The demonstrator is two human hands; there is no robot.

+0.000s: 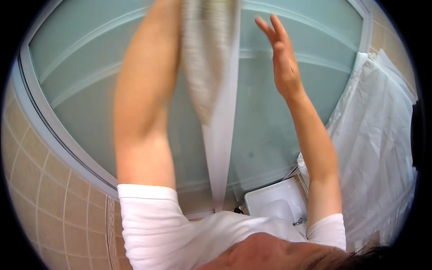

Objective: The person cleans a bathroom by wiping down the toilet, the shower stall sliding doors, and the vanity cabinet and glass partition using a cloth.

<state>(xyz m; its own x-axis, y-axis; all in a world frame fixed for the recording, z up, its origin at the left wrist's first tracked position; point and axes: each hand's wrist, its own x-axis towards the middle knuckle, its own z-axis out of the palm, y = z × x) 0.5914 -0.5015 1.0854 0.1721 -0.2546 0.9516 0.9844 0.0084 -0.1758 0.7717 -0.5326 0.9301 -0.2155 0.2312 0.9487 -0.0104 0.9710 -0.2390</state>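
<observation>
A pale, textured cloth (207,58) hangs down from the top edge of the view, blurred by motion, and narrows to a point in front of a white vertical frame bar (219,166). My left arm reaches up just beside the cloth. The left hand lies beyond the top edge, so its hold on the cloth is hidden. On the right, my right hand (286,67) is raised before the greenish glass panel (261,112). Its fingers are apart, and nothing is in it.
A white basin (274,202) with a metal tap (299,222) sits low, right of centre. White translucent sheeting (369,148) hangs at the right. Beige tiled wall (58,198) fills the lower left, beside the curved metal frame (67,139) of the glass.
</observation>
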